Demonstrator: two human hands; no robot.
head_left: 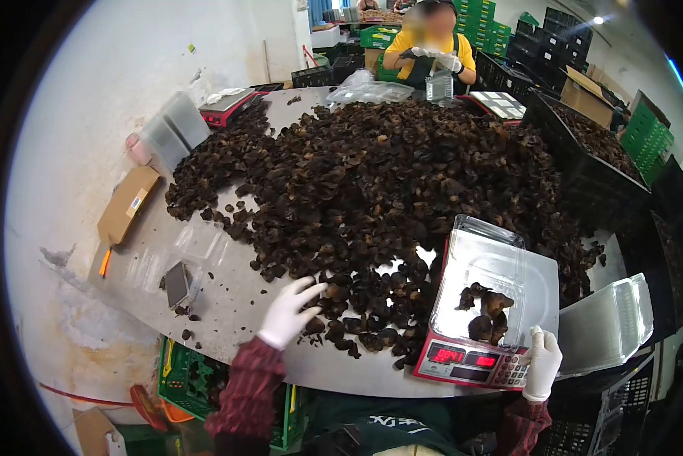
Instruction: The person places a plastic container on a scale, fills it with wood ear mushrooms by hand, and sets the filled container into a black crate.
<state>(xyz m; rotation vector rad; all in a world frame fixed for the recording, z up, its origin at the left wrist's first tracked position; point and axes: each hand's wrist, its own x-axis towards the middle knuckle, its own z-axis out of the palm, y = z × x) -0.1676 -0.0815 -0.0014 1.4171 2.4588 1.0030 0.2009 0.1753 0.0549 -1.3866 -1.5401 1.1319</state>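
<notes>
My left hand (288, 311), in a white glove, is open with fingers spread at the near edge of a big heap of dark brown wood ear mushrooms (387, 167). Its fingertips reach the loose pieces there. My right hand (543, 365), also white-gloved, is at the near right corner of a red digital scale (463, 363). Its fingers look curled closed, but what they hold, if anything, is hidden. Several mushroom pieces (493, 311) lie on the scale's shiny pan area, where a clear plastic container (489, 228) shows. Red digits glow on the display.
A phone-like dark device (177, 285) and a cardboard piece (128, 204) lie at left. Clear plastic containers (611, 323) stand right of the scale. Black crates (584, 144) line the right side. Across the table, a person in yellow (432, 57) handles a clear container.
</notes>
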